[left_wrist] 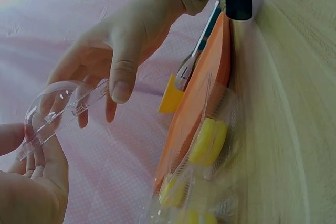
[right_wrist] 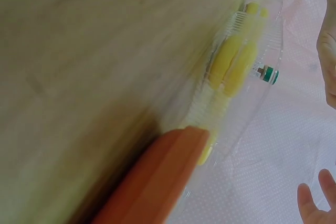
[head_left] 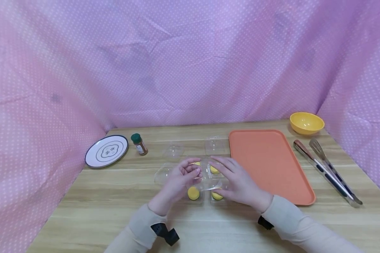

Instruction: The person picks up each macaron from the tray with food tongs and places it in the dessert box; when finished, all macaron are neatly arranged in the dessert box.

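Between my two hands is a small clear plastic dome (left_wrist: 52, 100), raised above the table. My left hand (head_left: 180, 177) pinches its edge between thumb and fingers. Around the other side comes my right hand (head_left: 239, 179), its fingers spread and fairly straight; some lie behind the clear plastic in the left wrist view, and whether they touch it I cannot tell. Below are clear plastic boxes (left_wrist: 223, 103) with yellow macarons (head_left: 193, 193) inside, partly hidden by the hands. In the right wrist view a yellow macaron (right_wrist: 233, 66) shows through the ribbed plastic.
An orange tray (head_left: 266, 158) lies right of the boxes, with tongs (head_left: 323, 168), a slotted turner (head_left: 320, 151) and a yellow bowl (head_left: 306, 123) beyond. Clear lids (head_left: 214, 146) stand behind. At left are a green-capped spice jar (head_left: 139, 144) and a white plate (head_left: 98, 154).
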### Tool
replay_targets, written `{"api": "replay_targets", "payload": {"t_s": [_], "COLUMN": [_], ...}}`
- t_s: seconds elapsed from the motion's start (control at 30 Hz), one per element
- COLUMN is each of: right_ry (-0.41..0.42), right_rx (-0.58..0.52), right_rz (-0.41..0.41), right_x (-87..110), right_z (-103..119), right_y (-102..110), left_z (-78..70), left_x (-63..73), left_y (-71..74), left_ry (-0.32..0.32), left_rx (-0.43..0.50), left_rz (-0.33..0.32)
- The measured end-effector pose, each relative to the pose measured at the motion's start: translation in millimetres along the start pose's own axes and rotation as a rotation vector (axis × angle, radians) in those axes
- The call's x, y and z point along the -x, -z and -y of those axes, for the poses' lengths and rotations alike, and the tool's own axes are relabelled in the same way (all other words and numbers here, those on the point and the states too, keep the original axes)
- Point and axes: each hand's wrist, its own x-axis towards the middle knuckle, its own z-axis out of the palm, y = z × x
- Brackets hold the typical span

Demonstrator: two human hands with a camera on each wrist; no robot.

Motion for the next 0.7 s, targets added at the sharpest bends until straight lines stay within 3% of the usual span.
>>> {"api": "replay_targets", "payload": {"t_s": [0.1, 0.23, 0.37, 0.7], "right_ry": [0.0, -0.002, -0.002, -0.112], "right_rx": [0.001, 0.007, 0.014, 0.016], "right_rz": [0.005, 0.018, 0.035, 0.141], "right_x": [0.9, 3.2, 6.8, 13.8], "right_z": [0, -1, -3, -4], "right_y": [0, 2, 3, 10], "left_z": [1.3, 2.9, 7.3, 15.0], "left_x": [0.4, -0.3, -1.8, 4.3], "left_y": [-0.5, -1.4, -0.2, 1.0], "left_ry": [0.023, 0.015, -0.045, -0.324], "left_rx": [0.021, -0.076, -0.354, -0.961], "left_rz": [0.002, -0.005, 0.002, 0.113]}}
